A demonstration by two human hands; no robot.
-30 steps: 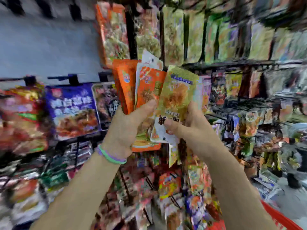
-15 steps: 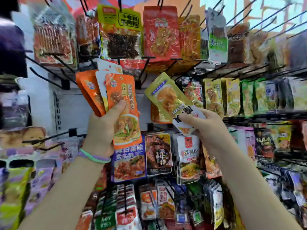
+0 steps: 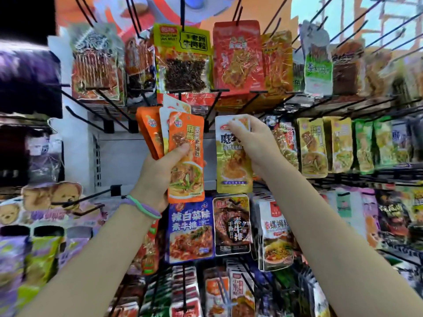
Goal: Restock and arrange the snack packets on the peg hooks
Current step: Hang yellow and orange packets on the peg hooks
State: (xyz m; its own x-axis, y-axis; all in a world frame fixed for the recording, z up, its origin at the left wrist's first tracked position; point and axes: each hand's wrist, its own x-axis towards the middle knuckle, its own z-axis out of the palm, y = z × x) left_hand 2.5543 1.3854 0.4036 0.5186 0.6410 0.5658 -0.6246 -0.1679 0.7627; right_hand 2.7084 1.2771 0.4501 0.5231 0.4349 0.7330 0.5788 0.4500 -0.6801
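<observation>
The left hand (image 3: 158, 177) grasps a fanned bunch of orange packets (image 3: 185, 156), thumb pressed across the front one, whose lower edge hangs just above a blue packet (image 3: 191, 229) printed 辣白菜味 素牛排. The right hand (image 3: 250, 139) pinches the white top edge of a yellow packet (image 3: 232, 163), which hangs upright between the orange bunch and the row of yellow packets (image 3: 325, 145) to its right, its bottom edge just over a dark packet (image 3: 231, 224) reading 手撕 素牛排. Beside that hangs a white packet (image 3: 275, 234) marked 螺蛳粉. Bare black peg hooks (image 3: 91, 110) jut out left of the orange bunch, with open grey backboard (image 3: 123, 163) behind them. Above, a yellow-topped packet (image 3: 183, 58) shows 老妈 牛肉粒 beside a red packet (image 3: 238, 58). The smaller print is too blurred to read.
</observation>
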